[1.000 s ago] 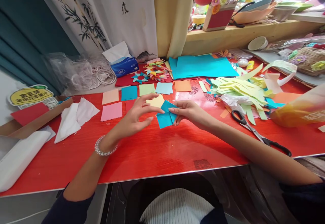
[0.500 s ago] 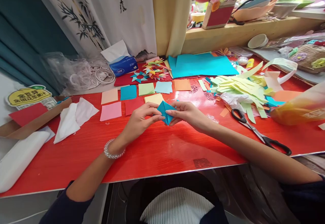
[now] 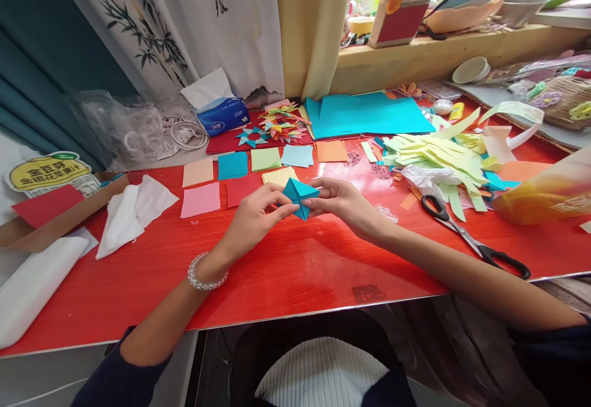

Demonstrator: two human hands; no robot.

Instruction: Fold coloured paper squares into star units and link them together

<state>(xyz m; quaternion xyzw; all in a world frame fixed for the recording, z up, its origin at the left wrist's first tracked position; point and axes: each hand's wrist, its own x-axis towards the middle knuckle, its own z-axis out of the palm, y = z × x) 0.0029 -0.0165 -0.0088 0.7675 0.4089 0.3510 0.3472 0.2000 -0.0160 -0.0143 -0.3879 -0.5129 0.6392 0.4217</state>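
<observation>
A small folded blue paper [image 3: 300,195], creased into a diamond shape, is held above the red table [image 3: 277,271]. My left hand [image 3: 263,213] pinches its left corner between thumb and fingers. On the right side, my right hand [image 3: 339,204] grips the opposite corner, its thumb on the front of the paper. Just behind my hands lie stacks of square paper: pink [image 3: 200,200], red [image 3: 241,190], yellow [image 3: 281,177], blue [image 3: 233,165], green [image 3: 266,159], light blue [image 3: 297,156] and orange [image 3: 331,151].
Black-handled scissors [image 3: 475,244] lie at the right, near a heap of pale green strips [image 3: 438,161]. Large blue sheets [image 3: 369,114], a tissue pack [image 3: 221,114] and folded paper pieces [image 3: 286,124] are at the back. White tissues [image 3: 122,219] lie at the left.
The blue paper has changed from a narrower folded shape to a wider, more opened diamond with crossing creases. Both hands still hold it and have shifted only slightly.
</observation>
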